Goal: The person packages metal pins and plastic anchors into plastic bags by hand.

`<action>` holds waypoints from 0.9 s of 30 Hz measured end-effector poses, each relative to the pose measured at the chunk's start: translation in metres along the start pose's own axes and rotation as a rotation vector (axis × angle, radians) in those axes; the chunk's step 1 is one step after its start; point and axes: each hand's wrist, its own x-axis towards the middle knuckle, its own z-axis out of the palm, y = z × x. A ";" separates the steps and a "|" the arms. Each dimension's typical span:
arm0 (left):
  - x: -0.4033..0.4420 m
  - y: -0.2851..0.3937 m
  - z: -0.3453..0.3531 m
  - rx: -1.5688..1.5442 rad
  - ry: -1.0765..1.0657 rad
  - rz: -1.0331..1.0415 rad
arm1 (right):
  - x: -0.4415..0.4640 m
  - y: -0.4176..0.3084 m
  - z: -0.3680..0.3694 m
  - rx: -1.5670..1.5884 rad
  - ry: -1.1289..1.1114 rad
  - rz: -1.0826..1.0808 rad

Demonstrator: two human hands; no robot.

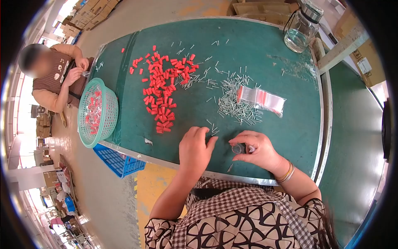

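Observation:
My right hand (pixel 258 150) pinches a small clear plastic bag (pixel 237 148), whose rounded mouth faces left; crinkled plastic shows between the fingers. What the bag contains is too small to tell. My left hand (pixel 195 149) hovers over the table's near side, thumb and fingers apart, holding nothing visible. Several loose screws (pixel 213 128) lie just beyond its fingertips. Farther out is a heap of silver screws (pixel 232 101), with a stack of clear zip bags (pixel 265 101) with red strips lying on its right side. Many red plastic plugs (pixel 159 91) are spread to the left of the screws.
A mint-green basket (pixel 111 114) with bagged red pieces stands at the table's left edge, above a blue crate (pixel 120 161). A co-worker (pixel 58 79) handles a clear bag there. A glass bottle (pixel 302 29) stands at the far right corner, near a metal post (pixel 344 50).

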 end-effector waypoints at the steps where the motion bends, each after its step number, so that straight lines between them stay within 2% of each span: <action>1: 0.002 0.002 0.003 0.116 0.010 0.058 | 0.000 0.000 0.000 -0.010 0.010 -0.007; 2: 0.003 0.005 0.004 0.140 -0.068 0.006 | 0.000 0.000 0.000 -0.019 0.021 -0.015; 11: 0.020 0.011 0.009 0.411 -0.268 0.168 | -0.001 0.005 0.001 0.031 0.029 0.004; 14: 0.025 0.008 0.014 0.428 -0.254 0.225 | -0.002 0.007 0.001 0.052 0.035 0.006; 20: 0.034 -0.006 0.016 0.298 -0.231 0.139 | -0.004 0.006 0.000 0.078 0.049 0.014; 26: 0.030 -0.011 0.014 0.150 -0.113 0.125 | -0.003 0.003 -0.002 0.126 0.028 0.086; 27: 0.029 -0.011 0.011 0.037 -0.105 0.074 | -0.003 0.004 -0.001 0.121 0.038 0.069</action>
